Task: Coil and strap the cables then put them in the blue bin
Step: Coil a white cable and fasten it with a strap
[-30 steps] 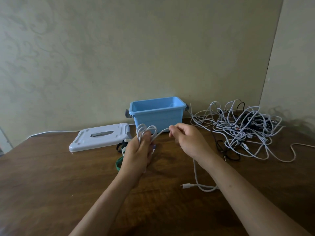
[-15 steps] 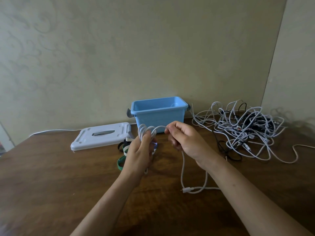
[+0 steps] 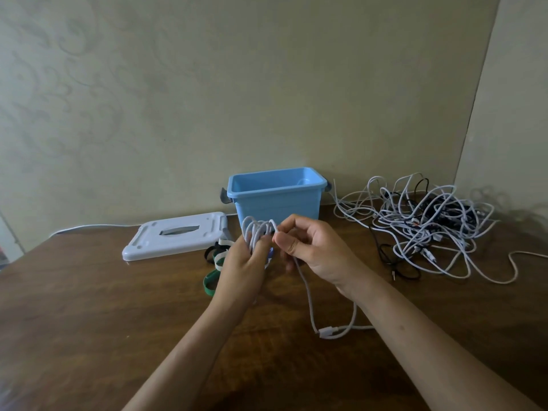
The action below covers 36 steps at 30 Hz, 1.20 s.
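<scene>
The left hand gripped the white cable coil; the right hand pinched its tail, whose plug lay on the desk. Light and limp, it probably needed holding at the loops' crossing. The blue bin stood behind, the tangled cables to its right.

White cable coiled in left hand
</scene>
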Each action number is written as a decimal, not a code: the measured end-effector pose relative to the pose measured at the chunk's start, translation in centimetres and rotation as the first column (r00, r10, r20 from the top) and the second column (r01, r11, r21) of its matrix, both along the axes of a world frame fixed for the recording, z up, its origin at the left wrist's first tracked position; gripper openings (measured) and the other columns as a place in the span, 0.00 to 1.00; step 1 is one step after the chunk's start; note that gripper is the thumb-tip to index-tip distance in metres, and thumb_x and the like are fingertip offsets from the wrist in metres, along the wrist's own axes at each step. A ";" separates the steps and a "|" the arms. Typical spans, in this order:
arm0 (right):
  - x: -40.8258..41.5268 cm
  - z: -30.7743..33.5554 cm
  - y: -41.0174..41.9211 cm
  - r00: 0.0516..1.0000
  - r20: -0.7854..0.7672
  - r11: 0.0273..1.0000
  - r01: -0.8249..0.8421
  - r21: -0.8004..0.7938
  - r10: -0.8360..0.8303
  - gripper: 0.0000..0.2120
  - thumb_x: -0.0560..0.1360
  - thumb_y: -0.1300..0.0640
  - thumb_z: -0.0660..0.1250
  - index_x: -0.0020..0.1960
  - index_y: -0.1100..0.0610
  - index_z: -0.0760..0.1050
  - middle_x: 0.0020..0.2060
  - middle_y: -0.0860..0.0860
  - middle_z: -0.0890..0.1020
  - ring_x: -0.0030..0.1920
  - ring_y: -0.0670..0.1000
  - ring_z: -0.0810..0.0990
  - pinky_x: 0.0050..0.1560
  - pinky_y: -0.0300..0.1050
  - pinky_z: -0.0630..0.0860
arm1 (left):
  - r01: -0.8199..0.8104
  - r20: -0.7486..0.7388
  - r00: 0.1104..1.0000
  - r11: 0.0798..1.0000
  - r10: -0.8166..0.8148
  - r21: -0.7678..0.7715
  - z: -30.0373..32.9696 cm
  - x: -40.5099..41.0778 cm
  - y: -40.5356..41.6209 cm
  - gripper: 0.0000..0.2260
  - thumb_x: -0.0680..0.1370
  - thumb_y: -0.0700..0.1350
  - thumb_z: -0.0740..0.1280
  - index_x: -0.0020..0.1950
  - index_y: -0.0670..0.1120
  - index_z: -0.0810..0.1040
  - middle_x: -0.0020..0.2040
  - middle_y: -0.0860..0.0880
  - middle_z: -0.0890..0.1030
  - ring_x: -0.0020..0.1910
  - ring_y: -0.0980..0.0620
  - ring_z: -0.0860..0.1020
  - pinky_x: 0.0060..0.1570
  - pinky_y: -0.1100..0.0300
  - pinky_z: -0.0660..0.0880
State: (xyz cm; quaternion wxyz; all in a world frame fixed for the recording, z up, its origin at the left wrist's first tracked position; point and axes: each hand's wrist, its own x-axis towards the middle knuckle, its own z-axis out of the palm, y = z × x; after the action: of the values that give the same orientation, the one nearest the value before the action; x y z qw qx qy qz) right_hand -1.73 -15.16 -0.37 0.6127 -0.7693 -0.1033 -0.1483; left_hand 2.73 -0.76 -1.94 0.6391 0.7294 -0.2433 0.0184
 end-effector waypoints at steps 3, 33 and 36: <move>0.2 -0.3 0.2 0.997 0.065 0.999 0.027 0.023 -0.029 0.09 0.74 0.51 0.72 0.47 0.57 0.82 0.36 0.44 0.83 0.40 0.41 0.81 0.43 0.35 0.77 | 0.108 -0.060 0.992 0.991 -0.112 -0.075 0.2 -0.8 -0.1 0.11 0.84 0.49 0.58 0.48 0.47 0.76 0.28 0.60 0.77 0.28 0.63 0.76 0.28 0.71 0.70; 0.2 -0.3 0.5 0.970 0.056 0.954 0.243 -0.178 -0.237 0.16 0.75 0.44 0.73 0.53 0.51 0.72 0.50 0.49 0.78 0.50 0.45 0.79 0.50 0.37 0.77 | 0.025 0.039 0.999 0.995 -0.021 -0.096 -0.3 0.6 0.3 0.12 0.83 0.50 0.59 0.57 0.45 0.77 0.42 0.51 0.81 0.38 0.58 0.80 0.35 0.65 0.76; 0.0 -0.4 0.8 0.976 -0.207 0.966 0.014 -0.259 -0.070 0.21 0.75 0.42 0.72 0.63 0.48 0.73 0.57 0.44 0.80 0.58 0.43 0.79 0.61 0.44 0.77 | -0.012 -0.060 0.998 0.976 -0.001 -0.217 -0.1 1.0 1.0 0.17 0.80 0.56 0.60 0.57 0.45 0.78 0.45 0.43 0.84 0.44 0.48 0.83 0.45 0.51 0.81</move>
State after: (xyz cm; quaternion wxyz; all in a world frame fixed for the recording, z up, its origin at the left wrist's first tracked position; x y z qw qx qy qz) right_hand -1.70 -14.40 -0.78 0.5128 -0.8554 -0.0384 -0.0628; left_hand 3.77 0.24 -2.01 0.7220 0.6559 -0.2187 0.0248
